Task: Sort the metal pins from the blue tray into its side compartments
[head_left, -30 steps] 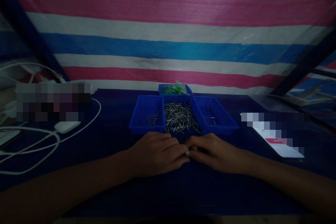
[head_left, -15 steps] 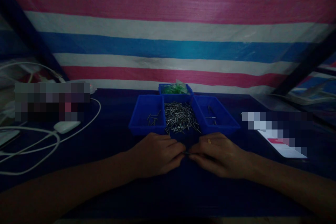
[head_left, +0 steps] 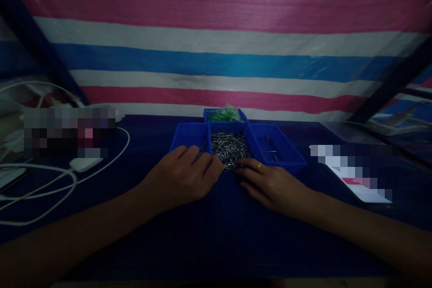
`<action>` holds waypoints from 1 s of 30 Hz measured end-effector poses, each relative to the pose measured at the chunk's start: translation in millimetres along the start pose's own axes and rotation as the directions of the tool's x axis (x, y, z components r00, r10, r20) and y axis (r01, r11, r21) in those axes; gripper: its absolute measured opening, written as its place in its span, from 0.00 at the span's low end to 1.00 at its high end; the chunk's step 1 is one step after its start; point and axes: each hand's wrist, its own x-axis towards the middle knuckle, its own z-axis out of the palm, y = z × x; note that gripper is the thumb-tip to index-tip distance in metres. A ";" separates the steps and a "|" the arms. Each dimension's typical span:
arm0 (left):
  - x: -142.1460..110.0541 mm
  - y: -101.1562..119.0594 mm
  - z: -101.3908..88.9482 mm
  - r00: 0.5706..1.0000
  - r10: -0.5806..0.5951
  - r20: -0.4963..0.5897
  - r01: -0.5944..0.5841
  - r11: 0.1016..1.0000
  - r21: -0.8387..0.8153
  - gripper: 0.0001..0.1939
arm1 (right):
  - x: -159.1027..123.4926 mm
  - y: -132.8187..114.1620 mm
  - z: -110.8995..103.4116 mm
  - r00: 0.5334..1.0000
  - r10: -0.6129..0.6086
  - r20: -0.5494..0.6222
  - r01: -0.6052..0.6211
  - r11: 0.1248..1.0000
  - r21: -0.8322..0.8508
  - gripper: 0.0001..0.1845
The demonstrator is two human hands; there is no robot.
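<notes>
Right hand (head_left: 270, 183) at metal pins (head_left: 232, 145), blue bins (head_left: 285, 152) alongside

A sheet (head_left: 216, 9) striped in white, pink and blue hangs behind a dark blue table (head_left: 236, 247). A dark left post (head_left: 37, 37) and right post (head_left: 391, 85) slant beside it. The light is dim.

Around the heap of metal pins (head_left: 232, 146), the light is quite dim for me. Behind this heap, the striped sheet (head_left: 236, 65) is paler and carries a soft glare, but its source I cannot tell. In front of the heap, the table (head_left: 219, 243) sinks into deep shadow. To the right of the heap, the phone screen (head_left: 361, 191) shines white, partly covered by coarse square blocks. My left hand (head_left: 185, 173), beside the heap, looks a little soft.
</notes>
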 end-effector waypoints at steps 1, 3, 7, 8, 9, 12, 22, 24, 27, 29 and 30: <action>0.7 -3.0 -0.5 0.998 -0.047 0.033 0.045 0.997 0.059 0.04 | -0.1 0.4 1.4 1.000 0.008 0.009 -0.008 0.999 -0.031 0.15; 1.7 -6.7 -1.2 0.982 -0.152 0.111 0.136 0.980 0.145 0.07 | -0.4 1.0 3.3 1.000 0.014 0.024 -0.012 0.998 -0.070 0.16; 2.3 -7.7 -1.2 0.939 -0.290 0.184 0.252 0.946 0.205 0.10 | -0.7 1.9 4.4 0.999 0.011 0.044 -0.007 0.996 -0.090 0.17; 2.2 -7.0 -1.3 0.941 -0.284 0.183 0.248 0.948 0.200 0.10 | -0.7 2.2 4.4 0.999 0.007 0.042 -0.003 0.996 -0.091 0.17; 1.9 -5.9 -1.6 0.951 -0.256 0.176 0.224 0.957 0.184 0.10 | -0.8 2.5 4.3 0.999 -0.003 0.036 0.006 0.996 -0.092 0.17; -0.3 2.1 -2.6 0.992 -0.041 0.118 0.034 0.998 0.057 0.04 | -1.2 3.4 3.7 0.999 -0.035 0.023 0.037 0.994 -0.098 0.16; -8.2 35.3 14.7 0.954 0.234 0.185 -0.137 0.896 -0.423 0.05 | -2.8 5.7 1.7 0.997 -0.052 0.059 0.061 0.986 -0.154 0.16; -7.3 34.0 17.0 0.955 0.225 0.195 -0.118 0.888 -0.445 0.05 | -3.0 6.0 1.5 0.996 -0.042 0.079 0.054 0.986 -0.158 0.16; -6.2 32.2 17.6 0.960 0.210 0.185 -0.103 0.880 -0.464 0.05 | -2.8 5.7 1.7 0.995 -0.036 0.093 0.049 0.988 -0.144 0.16; -6.0 31.6 17.2 0.961 0.205 0.187 -0.096 0.878 -0.470 0.06 | -2.3 5.4 2.0 0.996 -0.032 0.082 0.043 0.989 -0.145 0.17; -6.0 31.5 17.0 0.961 0.203 0.189 -0.093 0.878 -0.470 0.06 | -2.0 5.3 2.3 0.997 -0.030 0.075 0.041 0.988 -0.148 0.17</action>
